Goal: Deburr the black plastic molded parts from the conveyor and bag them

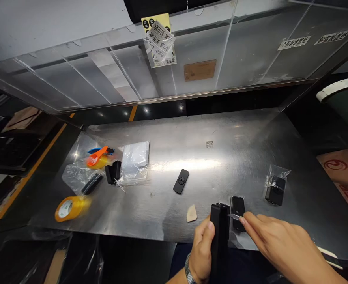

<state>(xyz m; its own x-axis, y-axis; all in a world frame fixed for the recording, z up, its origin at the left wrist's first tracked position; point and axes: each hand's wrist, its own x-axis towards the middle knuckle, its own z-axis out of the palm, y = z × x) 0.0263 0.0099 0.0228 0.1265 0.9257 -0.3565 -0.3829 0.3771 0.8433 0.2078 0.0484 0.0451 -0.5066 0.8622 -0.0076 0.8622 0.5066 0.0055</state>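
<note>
My left hand [201, 248], a watch on its wrist, is wrapped round a long black plastic case [219, 240], held upright at the table's front edge. Pinched in my right hand [283, 240] is a thin pointed metal blade [233, 216]. Its tip meets or nearly meets the right side of the case near the top; contact is hard to tell. Just behind the blade lies a black device [238, 209] in a clear bag. A beige wedge-shaped piece [191, 213] rests left of the case. Farther back is a flat black remote-like piece [181, 181] with a round dial.
The metal table [168, 134] bears a bagged black device [276, 189] at right. At left are a yellow tape roll [69, 209], an orange tape dispenser [97, 156], black parts [113, 172] and a stack of plastic bags [135, 159]. A clear panel [197, 47] crosses above the back.
</note>
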